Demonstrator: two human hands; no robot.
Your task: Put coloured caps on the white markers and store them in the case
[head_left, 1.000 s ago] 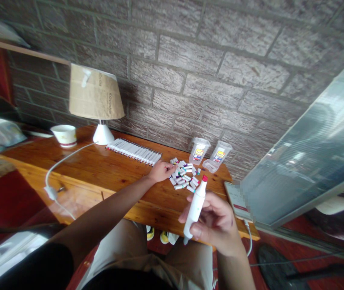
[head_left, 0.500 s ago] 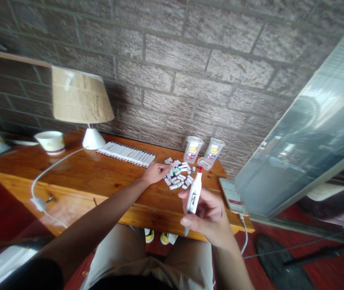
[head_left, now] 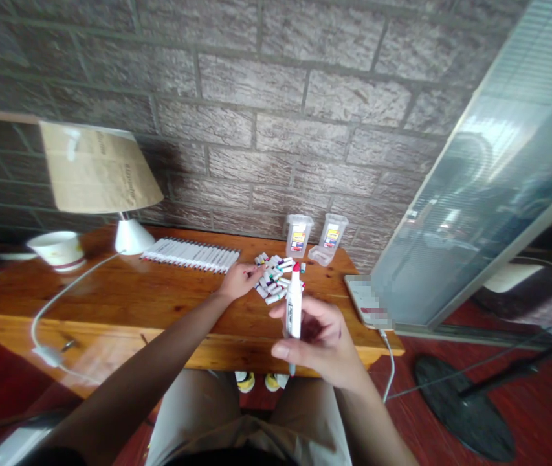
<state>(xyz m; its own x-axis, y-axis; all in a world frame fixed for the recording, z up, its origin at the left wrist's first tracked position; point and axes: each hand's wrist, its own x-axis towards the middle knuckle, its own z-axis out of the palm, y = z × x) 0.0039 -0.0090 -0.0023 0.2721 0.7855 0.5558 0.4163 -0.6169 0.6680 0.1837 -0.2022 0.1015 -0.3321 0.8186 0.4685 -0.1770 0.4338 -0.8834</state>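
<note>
My right hand (head_left: 317, 340) is closed around a white marker (head_left: 294, 305) with a red tip, held upright above my lap near the table's front edge. My left hand (head_left: 238, 279) reaches out over the wooden table (head_left: 149, 298) and rests at the left side of a pile of loose marker caps (head_left: 276, 277). Its fingers are curled at the pile; whether they hold a cap is hidden. A row of white markers (head_left: 191, 255) lies side by side behind my left hand.
Two clear plastic tubs (head_left: 314, 236) stand at the back by the brick wall. A lamp (head_left: 98, 178) with a white cord (head_left: 57, 304) and a paper cup (head_left: 57, 249) are at the left. A phone (head_left: 367, 301) lies at the table's right end, a fan base (head_left: 464, 404) on the floor.
My right hand has turned the marker from tilted to upright and shifted it left. My left hand stays at the cap pile. The view has swung to the right.
</note>
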